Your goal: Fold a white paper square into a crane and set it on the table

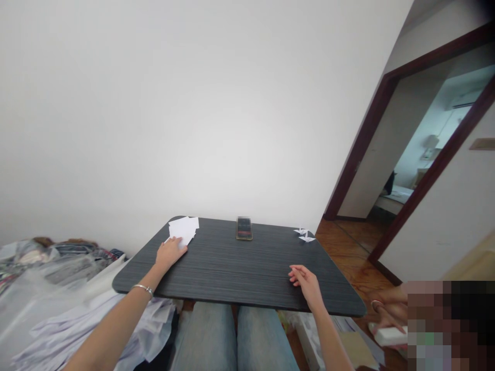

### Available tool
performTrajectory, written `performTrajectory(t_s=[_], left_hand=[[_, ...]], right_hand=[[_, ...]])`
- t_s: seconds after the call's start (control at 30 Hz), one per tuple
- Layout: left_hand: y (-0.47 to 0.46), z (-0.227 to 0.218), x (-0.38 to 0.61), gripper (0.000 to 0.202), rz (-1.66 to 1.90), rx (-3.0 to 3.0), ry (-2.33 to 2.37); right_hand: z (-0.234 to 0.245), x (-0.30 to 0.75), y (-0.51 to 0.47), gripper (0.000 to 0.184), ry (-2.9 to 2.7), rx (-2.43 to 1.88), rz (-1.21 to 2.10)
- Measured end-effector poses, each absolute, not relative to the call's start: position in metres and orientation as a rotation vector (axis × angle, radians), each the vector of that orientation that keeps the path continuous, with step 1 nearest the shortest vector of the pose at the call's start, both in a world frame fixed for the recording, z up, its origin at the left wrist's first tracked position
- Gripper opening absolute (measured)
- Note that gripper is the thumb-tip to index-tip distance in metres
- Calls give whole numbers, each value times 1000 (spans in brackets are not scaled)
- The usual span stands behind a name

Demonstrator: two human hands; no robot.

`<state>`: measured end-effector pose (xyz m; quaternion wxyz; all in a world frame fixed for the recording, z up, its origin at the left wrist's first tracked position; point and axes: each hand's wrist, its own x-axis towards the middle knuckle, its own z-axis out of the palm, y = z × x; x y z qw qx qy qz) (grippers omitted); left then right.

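Observation:
My left hand (170, 252) lies on the near edge of some loose white sheets of paper (186, 226) at the table's far left. Its fingers are stretched out over the paper and its thumb is apart from them. Toward the right side of the dark table (232, 273), my right hand (305, 282) hovers or rests with loosely bent fingers and nothing in them; I cannot tell whether it touches the surface. Two folded white paper cranes (307, 238) stand beyond it, close to the right edge.
A phone-like device (244, 228) on a stand is at the table's back middle, against the white wall. Clothes and plastic bags (58, 273) are piled at left. At lower right, another person's hand (386, 322) is by a white object (390, 336). A doorway opens at right.

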<state>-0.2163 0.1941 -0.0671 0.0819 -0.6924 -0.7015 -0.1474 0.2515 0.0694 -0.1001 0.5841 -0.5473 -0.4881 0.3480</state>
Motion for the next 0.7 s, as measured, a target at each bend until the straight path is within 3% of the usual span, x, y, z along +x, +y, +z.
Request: performTrajectory(t_s=[0.5,0.7], left_hand=[[182,-58,-203,37,-451,-2137,-2044],[171,-54,-206,38,-613,-2142,-1967]], right_hand=[[-97,250,65,34,-1147,-1257,777],[-99,253,66,33,-1141,-1243,787]])
